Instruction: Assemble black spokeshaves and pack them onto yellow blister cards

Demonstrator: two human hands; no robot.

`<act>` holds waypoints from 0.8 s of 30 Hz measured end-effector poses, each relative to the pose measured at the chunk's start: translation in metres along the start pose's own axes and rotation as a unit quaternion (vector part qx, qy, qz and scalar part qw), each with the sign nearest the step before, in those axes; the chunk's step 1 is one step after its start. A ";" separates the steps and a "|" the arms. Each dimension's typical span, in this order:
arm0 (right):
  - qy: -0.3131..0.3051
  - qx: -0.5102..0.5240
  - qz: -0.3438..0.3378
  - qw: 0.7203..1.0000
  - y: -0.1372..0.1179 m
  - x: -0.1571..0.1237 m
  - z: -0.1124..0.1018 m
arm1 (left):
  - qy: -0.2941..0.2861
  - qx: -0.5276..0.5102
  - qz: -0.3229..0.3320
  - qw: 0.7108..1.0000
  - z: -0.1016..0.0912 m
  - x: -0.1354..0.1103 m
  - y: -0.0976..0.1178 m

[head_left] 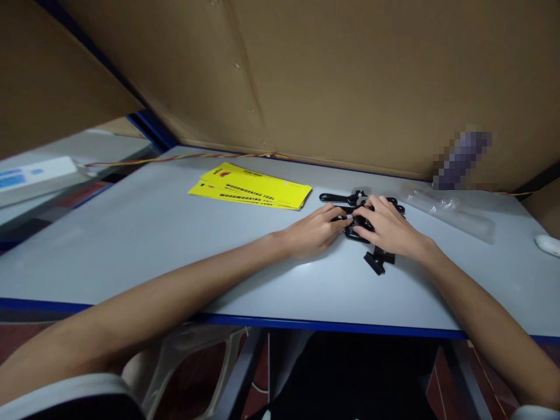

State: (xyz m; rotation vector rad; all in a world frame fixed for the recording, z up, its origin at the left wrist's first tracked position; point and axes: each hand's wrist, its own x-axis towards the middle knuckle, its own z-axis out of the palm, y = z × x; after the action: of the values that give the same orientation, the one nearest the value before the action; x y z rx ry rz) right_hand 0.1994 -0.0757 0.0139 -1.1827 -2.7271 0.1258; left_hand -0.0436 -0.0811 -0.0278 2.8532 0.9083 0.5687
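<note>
A small pile of black metal spokeshaves [339, 199] with rounded handles lies on the table right of centre. My left hand [315, 232] is at the pile's left side, fingers curled and pinched on the handle of one black spokeshave. From the right, my right hand [388, 228] bends over the same tool, its thumb and fingers closed around the middle part. Both sets of fingertips nearly meet and hide much of the tool. Just below my right hand lie small black flat pieces [375, 262], touched by neither hand.
Yellow printed cards [258, 188] lie left of the pile. Clear plastic bags [455, 216] rest to the right, near a blurred purple object [464, 160]. A white object [548, 245] sits at the right edge. Twisted wire [192, 156] runs along the cardboard wall [324, 81].
</note>
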 end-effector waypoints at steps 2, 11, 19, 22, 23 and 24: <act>0.007 0.000 -0.014 1.000 0.001 -0.001 0.001 | -0.002 0.003 -0.001 1.000 0.000 0.000 0.000; 0.008 0.094 0.010 0.995 0.004 -0.001 -0.001 | 0.003 -0.004 -0.010 1.000 0.000 0.000 0.000; 0.059 0.187 0.032 0.980 -0.004 0.003 -0.001 | 0.035 -0.019 -0.011 0.999 0.005 -0.004 -0.002; 0.022 0.211 0.044 0.976 0.000 -0.004 -0.006 | 0.031 -0.015 -0.018 0.999 0.004 -0.003 -0.002; 0.009 0.201 0.045 0.978 0.002 -0.006 -0.008 | 0.029 -0.009 -0.023 0.999 0.004 -0.003 -0.002; -0.001 0.189 0.044 0.981 0.005 -0.008 -0.009 | 0.026 -0.001 -0.028 0.999 0.003 -0.002 -0.001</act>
State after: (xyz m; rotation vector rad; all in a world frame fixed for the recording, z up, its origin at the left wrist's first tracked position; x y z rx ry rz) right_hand 0.2108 -0.0781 0.0215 -1.1828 -2.4969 0.6256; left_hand -0.0451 -0.0812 -0.0317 2.8131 0.9917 0.6410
